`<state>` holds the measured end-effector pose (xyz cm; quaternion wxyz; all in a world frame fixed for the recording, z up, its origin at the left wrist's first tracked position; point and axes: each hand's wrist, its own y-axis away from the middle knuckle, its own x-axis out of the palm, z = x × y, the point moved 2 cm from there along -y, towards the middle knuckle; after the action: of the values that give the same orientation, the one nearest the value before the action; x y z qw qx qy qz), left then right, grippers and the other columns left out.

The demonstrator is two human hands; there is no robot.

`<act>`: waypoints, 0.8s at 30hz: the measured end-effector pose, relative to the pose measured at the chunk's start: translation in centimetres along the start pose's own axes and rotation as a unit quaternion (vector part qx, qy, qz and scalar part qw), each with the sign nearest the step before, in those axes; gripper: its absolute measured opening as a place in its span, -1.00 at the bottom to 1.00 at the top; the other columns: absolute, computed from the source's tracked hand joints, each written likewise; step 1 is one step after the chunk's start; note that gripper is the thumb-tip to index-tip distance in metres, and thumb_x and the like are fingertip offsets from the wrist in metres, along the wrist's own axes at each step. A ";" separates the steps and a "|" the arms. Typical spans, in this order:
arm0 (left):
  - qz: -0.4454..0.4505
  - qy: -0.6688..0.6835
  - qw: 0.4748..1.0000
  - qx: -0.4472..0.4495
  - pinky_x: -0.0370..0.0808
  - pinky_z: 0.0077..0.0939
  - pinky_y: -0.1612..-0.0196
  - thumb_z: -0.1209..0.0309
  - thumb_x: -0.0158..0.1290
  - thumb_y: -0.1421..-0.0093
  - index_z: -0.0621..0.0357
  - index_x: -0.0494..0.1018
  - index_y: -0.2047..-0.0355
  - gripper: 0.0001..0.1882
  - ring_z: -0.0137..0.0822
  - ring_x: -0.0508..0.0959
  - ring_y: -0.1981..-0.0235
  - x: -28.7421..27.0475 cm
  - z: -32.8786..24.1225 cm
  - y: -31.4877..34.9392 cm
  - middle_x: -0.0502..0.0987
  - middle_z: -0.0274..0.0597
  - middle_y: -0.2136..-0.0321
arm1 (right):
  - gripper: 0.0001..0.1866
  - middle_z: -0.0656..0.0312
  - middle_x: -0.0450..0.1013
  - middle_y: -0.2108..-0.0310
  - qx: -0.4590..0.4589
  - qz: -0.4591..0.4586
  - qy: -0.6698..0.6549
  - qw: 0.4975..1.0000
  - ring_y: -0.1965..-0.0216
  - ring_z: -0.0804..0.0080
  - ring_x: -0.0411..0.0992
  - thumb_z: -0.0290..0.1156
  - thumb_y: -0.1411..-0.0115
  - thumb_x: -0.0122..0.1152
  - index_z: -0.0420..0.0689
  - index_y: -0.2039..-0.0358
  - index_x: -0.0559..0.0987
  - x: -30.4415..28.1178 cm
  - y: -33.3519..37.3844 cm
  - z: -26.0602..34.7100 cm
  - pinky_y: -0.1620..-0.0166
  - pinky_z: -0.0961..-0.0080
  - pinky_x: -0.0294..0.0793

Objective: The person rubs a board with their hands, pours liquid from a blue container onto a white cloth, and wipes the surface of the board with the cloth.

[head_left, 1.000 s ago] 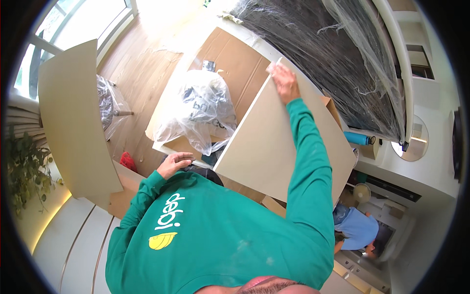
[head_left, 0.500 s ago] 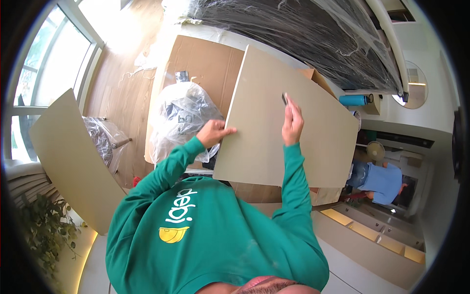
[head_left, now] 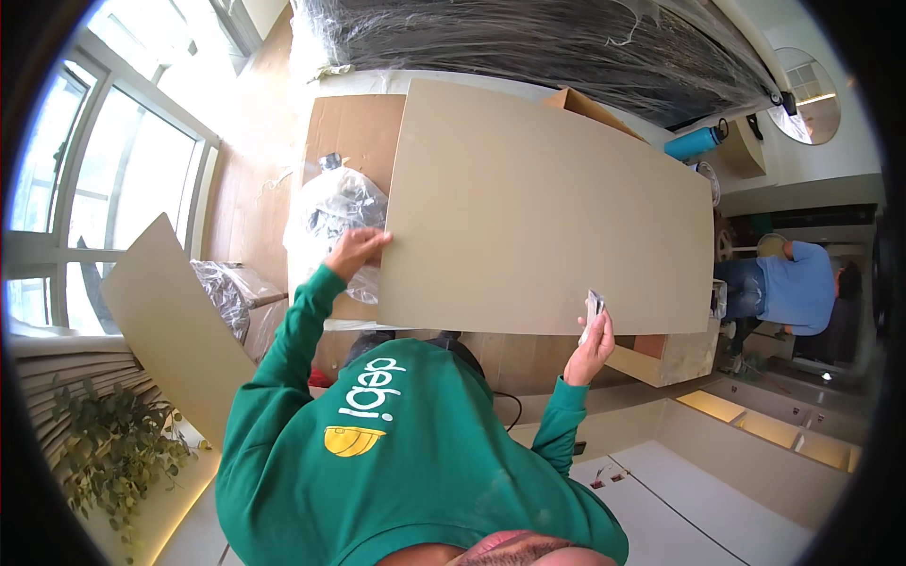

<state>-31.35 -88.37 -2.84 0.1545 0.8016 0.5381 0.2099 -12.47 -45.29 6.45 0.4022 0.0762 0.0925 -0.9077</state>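
A large flat beige panel (head_left: 547,212) lies in front of me, its left part over a sheet of cardboard (head_left: 354,127). At its left edge, my left hand (head_left: 359,251) is closed with thumb and fingers at the border. My right hand (head_left: 590,355) is by the panel's near edge, fingers wrapped round a small silver hand tool (head_left: 593,309) that points away from me. Its exact kind is hard to make out. A clear plastic bag (head_left: 340,212) with dark contents sits on the cardboard just beyond my left hand.
Another beige panel (head_left: 170,311) leans at the left, near plastic-wrapped furniture (head_left: 241,288) and a leafy plant (head_left: 113,434). A plastic-wrapped dark piece (head_left: 510,47) runs along the far side. A blue bottle (head_left: 694,143) lies far right. A person in blue (head_left: 797,288) bends at the right.
The panel has swung to lie squarer in front of me. My right hand has come from over the panel back to its near edge with the tool; my left stays at the left edge.
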 end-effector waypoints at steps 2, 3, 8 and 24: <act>0.002 0.021 0.999 -0.039 0.66 -0.52 0.25 0.13 0.23 -0.35 0.26 0.61 0.16 -0.62 -0.50 0.65 0.35 0.1 3.9 5.0 0.64 -0.33 0.34 | -0.57 0.05 0.57 -0.09 0.005 -0.005 -0.020 1.000 -0.10 0.38 0.51 -0.26 -0.55 -0.08 -0.31 -0.18 0.53 -0.9 -0.9 -0.5 -0.03 0.39 0.53; -0.021 0.028 0.998 -0.050 0.68 -0.53 0.25 0.18 0.25 -0.33 0.28 0.60 0.12 -0.64 -0.51 0.64 0.38 0.7 4.7 7.3 0.65 -0.33 0.34 | -0.58 0.05 0.57 -0.08 0.007 -0.003 -0.031 0.999 -0.08 0.39 0.52 -0.27 -0.55 -0.08 -0.33 -0.17 0.53 -1.3 -1.2 -0.8 -0.02 0.40 0.54; -0.038 0.026 0.999 -0.027 0.70 -0.50 0.14 0.33 0.25 -0.33 0.34 0.54 0.01 -0.65 -0.38 0.71 0.16 2.7 6.5 12.8 0.69 -0.18 0.17 | -0.58 0.05 0.58 -0.06 0.000 0.051 -0.057 0.997 -0.06 0.38 0.53 -0.29 -0.54 -0.09 -0.36 -0.14 0.55 -2.5 -3.5 -1.4 -0.02 0.40 0.54; -0.046 0.103 0.993 -0.031 0.71 -0.44 0.09 0.15 0.19 -0.37 0.33 0.55 0.03 -0.57 -0.22 0.74 0.19 3.3 6.9 12.7 0.69 -0.02 0.16 | -0.59 0.07 0.57 -0.09 0.000 0.094 -0.068 0.993 -0.10 0.37 0.50 -0.30 -0.54 -0.09 -0.31 -0.16 0.55 -3.6 -0.4 1.0 -0.03 0.39 0.49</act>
<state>-16.67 -90.23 -2.23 0.1323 0.7451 0.5805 0.3006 -10.42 -42.70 8.23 0.4907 0.0226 0.0573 -0.8691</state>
